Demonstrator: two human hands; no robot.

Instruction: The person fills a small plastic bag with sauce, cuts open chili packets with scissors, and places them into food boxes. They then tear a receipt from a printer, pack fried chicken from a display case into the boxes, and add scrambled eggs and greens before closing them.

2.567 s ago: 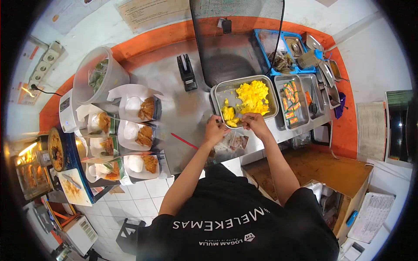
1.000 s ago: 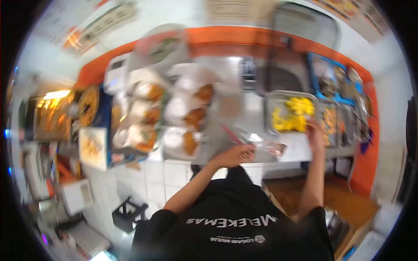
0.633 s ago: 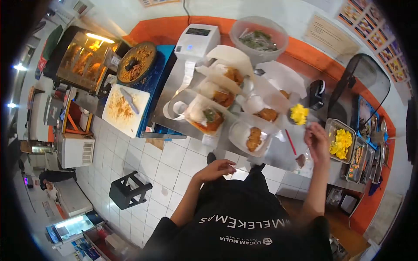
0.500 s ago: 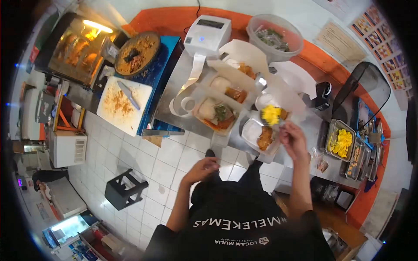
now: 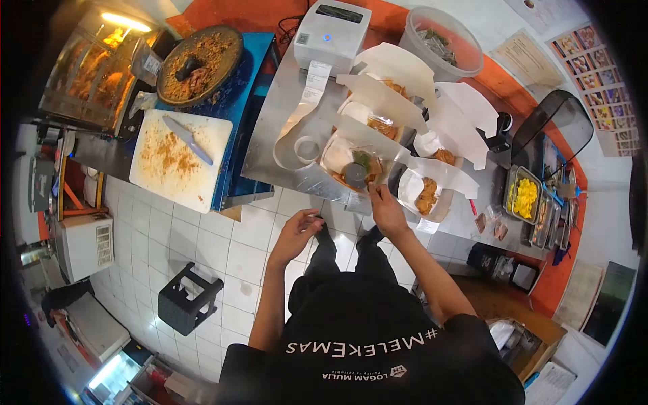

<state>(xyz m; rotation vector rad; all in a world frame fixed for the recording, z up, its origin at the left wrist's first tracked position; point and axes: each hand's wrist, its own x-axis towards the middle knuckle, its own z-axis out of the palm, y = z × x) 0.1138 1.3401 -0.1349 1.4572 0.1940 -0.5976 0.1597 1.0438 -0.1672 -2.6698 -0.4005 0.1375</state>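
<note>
My right hand is closed at the near edge of an open food box with rice and greens. A round grey thing, perhaps a spoon's bowl, lies over the food just beyond my fingertips. To the right is a box with rice and a fried piece. Behind these, more open boxes hold rice and brown food, among them one with a fried piece. My left hand hovers over the floor before the counter, fingers loosely bent and apart, holding nothing visible.
A label printer trails a paper strip. Behind the boxes is a clear tub. Shredded yellow food fills a tray on the right. At left are a knife on a white board, and a stone mortar. A black stool stands below.
My right hand has moved left from the right-hand box to the box with greens. The yellow food it carried no longer shows there. My left hand has risen slightly and moved left.
</note>
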